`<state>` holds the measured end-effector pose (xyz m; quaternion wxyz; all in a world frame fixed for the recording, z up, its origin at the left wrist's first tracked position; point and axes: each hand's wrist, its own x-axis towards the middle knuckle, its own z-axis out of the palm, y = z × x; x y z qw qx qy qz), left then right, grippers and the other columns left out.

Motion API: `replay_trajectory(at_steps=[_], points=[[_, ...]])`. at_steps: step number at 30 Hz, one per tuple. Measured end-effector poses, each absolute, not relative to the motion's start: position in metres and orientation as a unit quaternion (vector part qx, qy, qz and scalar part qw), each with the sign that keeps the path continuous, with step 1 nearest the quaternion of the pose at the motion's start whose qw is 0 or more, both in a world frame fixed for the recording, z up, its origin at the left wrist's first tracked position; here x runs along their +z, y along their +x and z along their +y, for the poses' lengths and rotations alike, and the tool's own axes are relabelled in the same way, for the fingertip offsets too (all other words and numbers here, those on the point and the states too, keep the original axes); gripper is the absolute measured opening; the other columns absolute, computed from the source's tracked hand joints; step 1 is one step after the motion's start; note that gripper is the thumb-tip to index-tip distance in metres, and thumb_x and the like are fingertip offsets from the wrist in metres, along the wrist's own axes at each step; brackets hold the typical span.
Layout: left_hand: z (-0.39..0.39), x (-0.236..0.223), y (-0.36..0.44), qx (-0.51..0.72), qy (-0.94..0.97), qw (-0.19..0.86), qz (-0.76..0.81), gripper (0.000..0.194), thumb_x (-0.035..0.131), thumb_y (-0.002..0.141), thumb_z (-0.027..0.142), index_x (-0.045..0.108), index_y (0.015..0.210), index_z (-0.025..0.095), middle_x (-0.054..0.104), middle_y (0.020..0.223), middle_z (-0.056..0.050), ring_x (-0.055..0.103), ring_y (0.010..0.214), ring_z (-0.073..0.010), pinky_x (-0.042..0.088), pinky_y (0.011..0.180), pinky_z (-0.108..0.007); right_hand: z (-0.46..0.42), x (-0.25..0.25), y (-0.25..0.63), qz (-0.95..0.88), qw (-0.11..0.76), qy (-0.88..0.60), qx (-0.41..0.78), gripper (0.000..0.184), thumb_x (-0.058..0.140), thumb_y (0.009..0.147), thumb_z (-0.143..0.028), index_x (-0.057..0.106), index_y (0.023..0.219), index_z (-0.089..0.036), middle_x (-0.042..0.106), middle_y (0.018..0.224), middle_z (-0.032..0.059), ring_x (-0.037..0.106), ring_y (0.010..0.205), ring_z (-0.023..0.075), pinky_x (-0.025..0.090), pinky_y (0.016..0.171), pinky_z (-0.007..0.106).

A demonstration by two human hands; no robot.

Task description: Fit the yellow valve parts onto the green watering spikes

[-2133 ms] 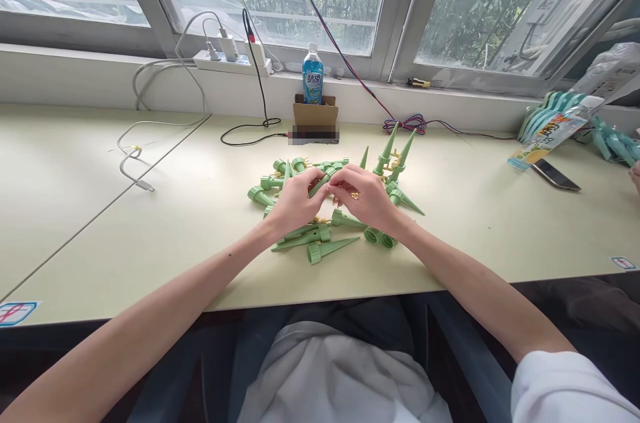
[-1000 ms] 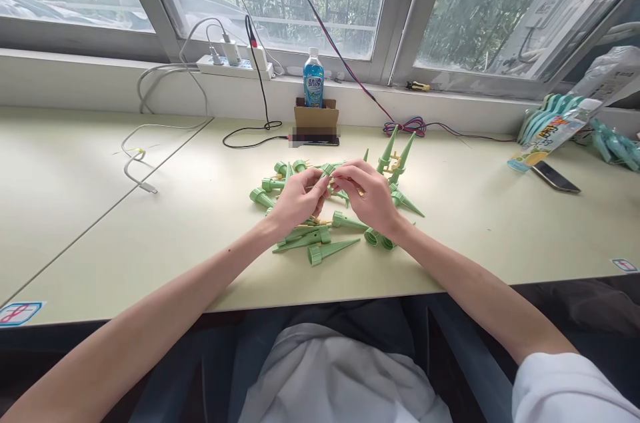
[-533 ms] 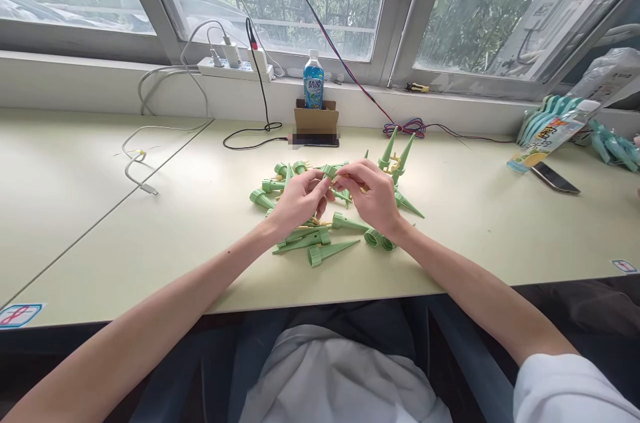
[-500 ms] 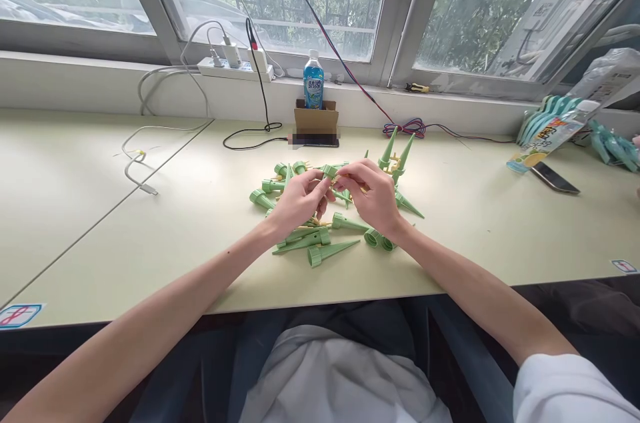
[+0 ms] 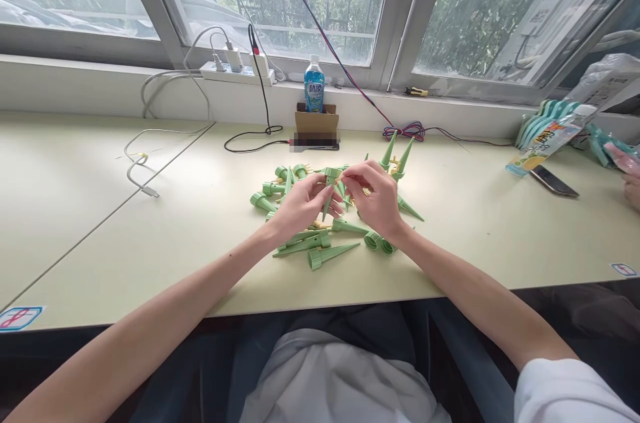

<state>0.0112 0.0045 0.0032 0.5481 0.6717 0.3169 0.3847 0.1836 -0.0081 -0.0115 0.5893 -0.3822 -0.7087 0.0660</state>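
My left hand (image 5: 303, 204) is closed around a green plastic plant watering spike (image 5: 331, 174), its ribbed cap up and its point slanting down. Thumb and fingertips of my right hand (image 5: 375, 195) are pinched at the side of that spike, on a small yellow piece that looks like a valve, mostly hidden by the fingers. Below and around both hands lie several more green spikes (image 5: 333, 254), some with yellow valves in them. Behind my right hand, two spikes (image 5: 388, 151) stand point up.
A blue bottle (image 5: 314, 86) stands in a small cardboard box (image 5: 317, 122) by the window. Cables and a power strip (image 5: 235, 73) run along the sill. At right are a tilted drink bottle (image 5: 550, 140), a phone (image 5: 554, 181) and another person's hand (image 5: 633, 190).
The held spike has turned from lying across my left hand to pointing down, with more of it showing. My right fingers have shifted slightly right. The other person's hand has come into view.
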Motion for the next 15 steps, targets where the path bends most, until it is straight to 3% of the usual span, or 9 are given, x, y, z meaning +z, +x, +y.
replay_trajectory(at_steps=[4,9,15], points=[[0.0027,0.0039,0.0122,0.405,0.661,0.544,0.322,0.031,0.068,0.088,0.042,0.051,0.098,0.017,0.072,0.082,-0.004,0.073,0.068,-0.0181,0.063,0.070,-0.035,-0.0093,-0.0108,0.1820,-0.712,0.595,-0.366,0.069,0.012,0.059,0.096,-0.023,0.067,0.088,-0.022,0.060,0.088,0.0025,0.060,0.069,0.0124,0.054,0.061,0.028],[0.0014,0.0044,0.0116,0.418,0.660,0.521,0.343,0.044,0.074,0.082,0.049,0.051,0.101,0.017,0.071,0.077,-0.003,0.072,0.063,-0.0190,0.059,0.060,-0.032,-0.0094,-0.0106,0.1815,-0.714,0.590,-0.368,0.077,0.011,0.059,0.096,-0.023,0.066,0.088,-0.022,0.060,0.088,0.0026,0.061,0.070,0.0127,0.055,0.061,0.028],[0.0023,0.0036,0.0102,0.431,0.674,0.482,0.357,0.045,0.075,0.079,0.051,0.051,0.098,0.019,0.071,0.076,-0.002,0.072,0.062,-0.0191,0.056,0.058,-0.031,-0.0088,-0.0100,0.1821,-0.714,0.596,-0.360,0.073,0.011,0.060,0.095,-0.022,0.067,0.087,-0.022,0.061,0.087,0.0023,0.063,0.073,0.0129,0.056,0.063,0.028]])
